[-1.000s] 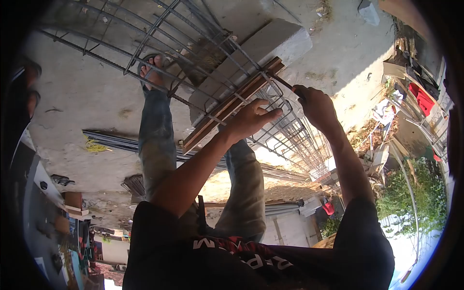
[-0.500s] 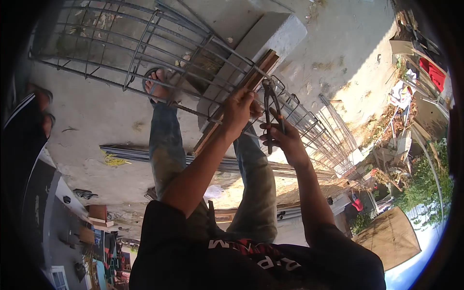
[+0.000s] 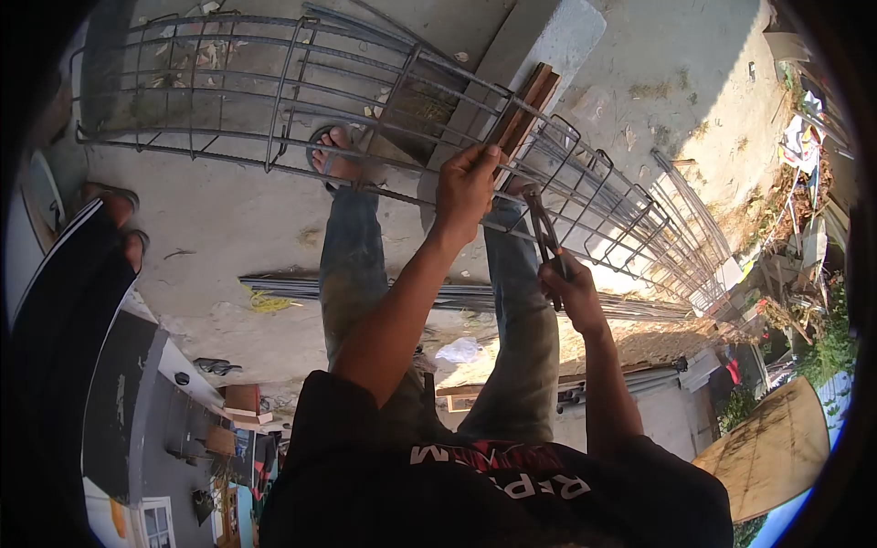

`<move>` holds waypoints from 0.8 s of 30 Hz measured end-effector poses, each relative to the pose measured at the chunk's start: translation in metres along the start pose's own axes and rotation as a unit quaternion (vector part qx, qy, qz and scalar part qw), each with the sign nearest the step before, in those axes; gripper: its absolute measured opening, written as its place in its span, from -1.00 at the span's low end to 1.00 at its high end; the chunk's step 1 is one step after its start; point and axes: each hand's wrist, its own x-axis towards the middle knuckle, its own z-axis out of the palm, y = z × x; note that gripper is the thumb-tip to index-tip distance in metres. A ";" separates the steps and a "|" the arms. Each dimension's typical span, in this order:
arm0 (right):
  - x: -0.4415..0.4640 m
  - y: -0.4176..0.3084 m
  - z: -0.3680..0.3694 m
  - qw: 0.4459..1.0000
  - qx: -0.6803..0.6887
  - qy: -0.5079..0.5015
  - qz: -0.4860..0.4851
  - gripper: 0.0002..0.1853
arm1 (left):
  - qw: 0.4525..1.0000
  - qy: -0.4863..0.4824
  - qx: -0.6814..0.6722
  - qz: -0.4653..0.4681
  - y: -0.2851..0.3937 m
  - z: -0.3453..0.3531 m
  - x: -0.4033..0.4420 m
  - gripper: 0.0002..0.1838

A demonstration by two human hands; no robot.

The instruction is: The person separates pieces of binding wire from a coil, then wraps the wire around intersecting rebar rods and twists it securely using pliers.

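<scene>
A long rebar cage (image 3: 274, 91) of bars and square stirrups runs across the upper view. My left hand (image 3: 466, 187) is closed round its near side, fingertips partly hidden, beside a brown metal-looking bar (image 3: 528, 114) lying through the cage. My right hand (image 3: 571, 288) grips the handles of dark end-cutting pincers (image 3: 543, 224). Their jaws point up toward the cage's near bar, just right of my left hand. Whether the jaws hold a wire is too small to tell.
A grey concrete block (image 3: 571, 41) lies under the cage. Loose rebar (image 3: 411, 294) lies across the floor behind my legs. Another person's leg (image 3: 68, 274) and sandalled feet are at the left. Debris (image 3: 808, 173) and plants line the right side.
The pincers have tipped and dropped away from the cage's top side, their handles now closer together in my right hand. My left hand stays at the cage. The whole view has shifted.
</scene>
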 end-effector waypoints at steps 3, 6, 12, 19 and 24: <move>0.053 0.022 0.003 0.910 -0.111 0.379 -0.123 -0.57 | 0.993 -0.079 -0.055 -0.072 -0.002 -0.003 -0.006 -0.71; 0.107 0.033 -0.011 0.810 -0.230 0.513 -0.165 -0.39 | 0.980 -0.122 -0.071 -0.137 0.006 -0.008 -0.011 -0.69; 0.106 0.036 -0.001 0.778 -0.405 0.475 -0.069 -0.32 | 0.960 -0.191 -0.079 -0.187 -0.003 -0.034 -0.025 -0.63; -0.060 -0.064 0.127 0.955 -0.094 0.148 -0.237 -0.41 | 0.941 -0.158 -0.064 -0.291 -0.004 -0.027 -0.128 -0.67; -0.145 -0.106 0.168 0.965 -0.023 0.216 -0.150 -0.48 | 0.912 -0.201 -0.055 -0.353 0.024 -0.027 -0.240 -0.68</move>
